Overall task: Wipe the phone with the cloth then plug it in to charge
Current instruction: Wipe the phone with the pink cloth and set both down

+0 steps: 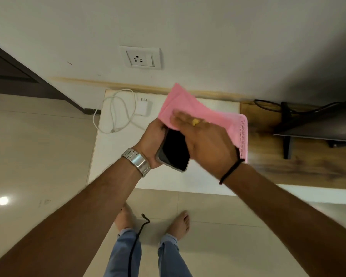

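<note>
Phone point(174, 150), screen dark, sits mid-frame cupped in the left hand point(152, 142), while the right hand point(204, 138), fingers straight, presses the pink cloth point(180, 104) onto its upper end; the white charger point(143, 107) lies upper left.

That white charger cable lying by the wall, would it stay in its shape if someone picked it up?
Probably not. The cable lies in loose loops on the white surface, so it looks floppy and would likely dangle. Its adapter seems the heavier end, so it may swing or drag.
</note>
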